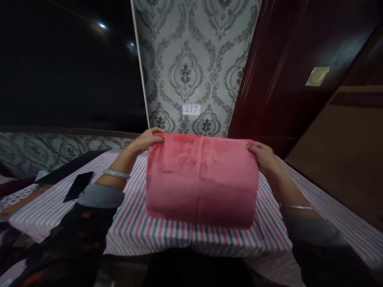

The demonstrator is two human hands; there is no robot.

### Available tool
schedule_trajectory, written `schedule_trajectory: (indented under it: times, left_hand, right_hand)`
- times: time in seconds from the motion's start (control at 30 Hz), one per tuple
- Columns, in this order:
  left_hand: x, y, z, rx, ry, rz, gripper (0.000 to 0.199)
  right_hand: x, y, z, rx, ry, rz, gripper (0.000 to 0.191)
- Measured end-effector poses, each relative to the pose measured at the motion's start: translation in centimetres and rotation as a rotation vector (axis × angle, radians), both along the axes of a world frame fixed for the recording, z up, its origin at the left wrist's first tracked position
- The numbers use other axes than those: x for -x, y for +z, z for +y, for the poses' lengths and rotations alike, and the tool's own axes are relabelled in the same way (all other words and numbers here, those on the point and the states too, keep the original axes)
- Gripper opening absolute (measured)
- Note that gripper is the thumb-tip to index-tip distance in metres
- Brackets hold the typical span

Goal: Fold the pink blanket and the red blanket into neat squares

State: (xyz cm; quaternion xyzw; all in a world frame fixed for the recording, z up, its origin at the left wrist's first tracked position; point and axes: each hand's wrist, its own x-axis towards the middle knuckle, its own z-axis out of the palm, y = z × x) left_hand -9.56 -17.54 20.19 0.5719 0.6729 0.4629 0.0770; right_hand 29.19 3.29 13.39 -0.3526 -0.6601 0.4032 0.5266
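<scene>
Two hands, left hand (145, 141) and right hand (263, 156), pinch an already folded pink plush towel (202, 179) between their fingers on a pink-and-grey striped sheet (128, 227).

dim room, bowed edges
two glares on the dark panel (101, 26); shadow low on the pink towel (202, 199)

Got my left hand (146, 142) and right hand (263, 158) pinching the top corners of this folded pink fleece cloth (202, 179), over a striped bedsheet (134, 227), black phone (78, 186) off to the left.
</scene>
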Motion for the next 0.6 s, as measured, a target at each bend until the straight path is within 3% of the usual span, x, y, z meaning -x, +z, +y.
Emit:
schedule_trajectory:
  times: [0.13, 0.27, 0.4, 0.53, 0.6]
  left_hand:
    - [1.1, -4.6, 3.6, 0.331, 0.13, 0.118, 0.047]
    - [-0.6, -9.3, 6.7, 0.382, 0.183, 0.228, 0.057]
    - [-4.6, -13.1, 8.9, 0.421, 0.125, 0.324, 0.065]
    - [-8.1, -17.3, 8.5, 0.483, 0.128, 0.527, 0.065]
    - [-8.9, -18.9, 7.9, 0.503, 0.155, 0.63, 0.066]
  right_hand:
    - [2.1, -4.6, 2.8, 0.164, -0.075, -0.202, 0.028]
    - [4.5, -7.8, 3.5, 0.148, -0.181, -0.354, 0.043]
    - [8.0, -9.5, 2.4, 0.037, -0.106, -0.514, 0.053]
    - [9.7, -12.5, -0.6, -0.252, -0.052, -1.026, 0.054]
    - [9.6, -14.3, -1.7, -0.346, -0.07, -1.185, 0.054]
